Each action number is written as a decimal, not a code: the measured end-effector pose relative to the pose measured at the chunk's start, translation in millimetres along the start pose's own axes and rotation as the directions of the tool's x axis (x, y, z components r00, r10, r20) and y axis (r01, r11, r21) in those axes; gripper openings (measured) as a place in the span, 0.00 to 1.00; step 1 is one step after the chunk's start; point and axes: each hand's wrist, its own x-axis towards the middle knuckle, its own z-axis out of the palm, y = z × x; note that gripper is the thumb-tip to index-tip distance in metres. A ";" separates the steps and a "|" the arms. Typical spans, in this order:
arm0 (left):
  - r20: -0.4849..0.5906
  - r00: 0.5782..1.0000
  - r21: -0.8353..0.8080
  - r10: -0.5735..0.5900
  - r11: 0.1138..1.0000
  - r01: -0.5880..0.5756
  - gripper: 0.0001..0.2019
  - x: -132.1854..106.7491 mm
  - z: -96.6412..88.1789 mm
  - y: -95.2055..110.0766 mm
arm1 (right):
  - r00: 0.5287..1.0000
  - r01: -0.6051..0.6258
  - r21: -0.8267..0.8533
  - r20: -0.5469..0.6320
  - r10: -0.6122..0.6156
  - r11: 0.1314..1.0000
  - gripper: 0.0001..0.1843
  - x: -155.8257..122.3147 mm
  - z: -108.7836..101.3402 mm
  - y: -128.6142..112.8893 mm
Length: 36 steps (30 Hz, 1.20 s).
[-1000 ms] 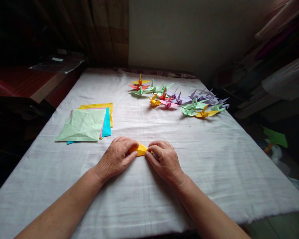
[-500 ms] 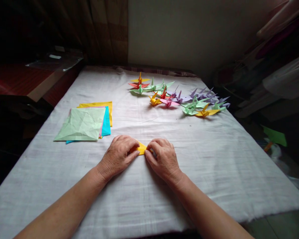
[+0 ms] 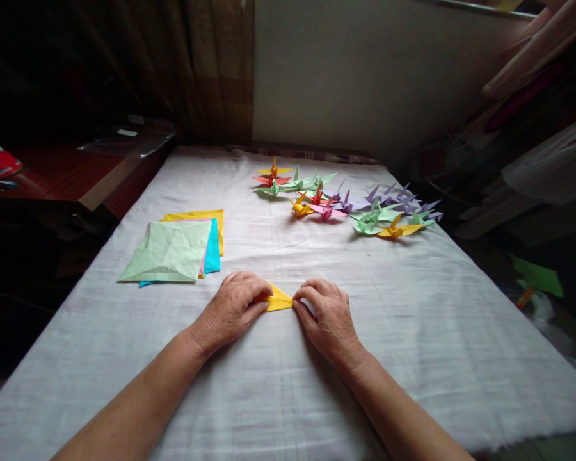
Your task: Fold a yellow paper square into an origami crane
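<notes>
A small piece of folded yellow origami paper (image 3: 278, 299) lies low over the cloth between my hands, tapering to a point on the right. My left hand (image 3: 237, 302) is closed on its wider left end, thumb in front and fingers behind, hiding that end. At the narrow tip, my right hand (image 3: 325, 314) pinches the paper between thumb and forefinger. Left of my hands rests a stack of paper squares (image 3: 173, 250), pale green on top, with blue, pink and yellow edges showing beneath.
Several folded paper cranes (image 3: 326, 210) in yellow, red, green, pink and purple stand toward the back right of the cloth-covered table (image 3: 278, 390). A clear plastic bag (image 3: 134, 137) lies on a reddish wooden surface (image 3: 52, 176) at left. Hanging clothes (image 3: 552, 160) are at right.
My right hand has slid right along the yellow paper to its tip, so more of the paper shows. The left hand keeps its hold. The whole view has shifted slightly.
</notes>
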 end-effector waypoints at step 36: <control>-0.031 0.998 0.290 0.059 0.956 -0.047 0.07 2.1 9.7 7.7 | 0.887 -0.242 -0.272 0.328 0.326 0.931 0.07 19.7 -14.6 -33.3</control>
